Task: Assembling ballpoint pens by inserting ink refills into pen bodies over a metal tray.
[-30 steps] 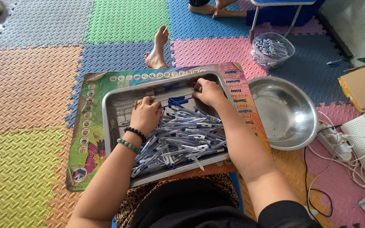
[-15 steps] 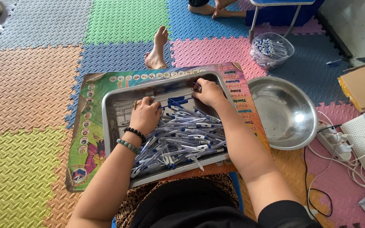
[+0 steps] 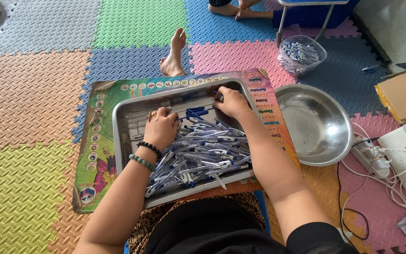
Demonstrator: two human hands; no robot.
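A rectangular metal tray (image 3: pixel 127 123) lies in front of me on a colourful printed mat (image 3: pixel 98 155). It holds a heap of several clear pens with blue and white parts (image 3: pixel 203 150). My left hand (image 3: pixel 161 128), with two bead bracelets on the wrist, rests curled on the pens at the tray's left side. My right hand (image 3: pixel 231 102) is at the tray's far edge, fingers pinched on a blue pen part (image 3: pixel 218 95).
An empty round steel bowl (image 3: pixel 316 123) sits right of the tray. A clear tub of pens (image 3: pixel 301 54) stands farther back. A cardboard box (image 3: pixel 402 96), white power strip and cables (image 3: pixel 381 160) lie at right. Another person's feet (image 3: pixel 233 8) are at the top; my own foot (image 3: pixel 175 54) stretches ahead.
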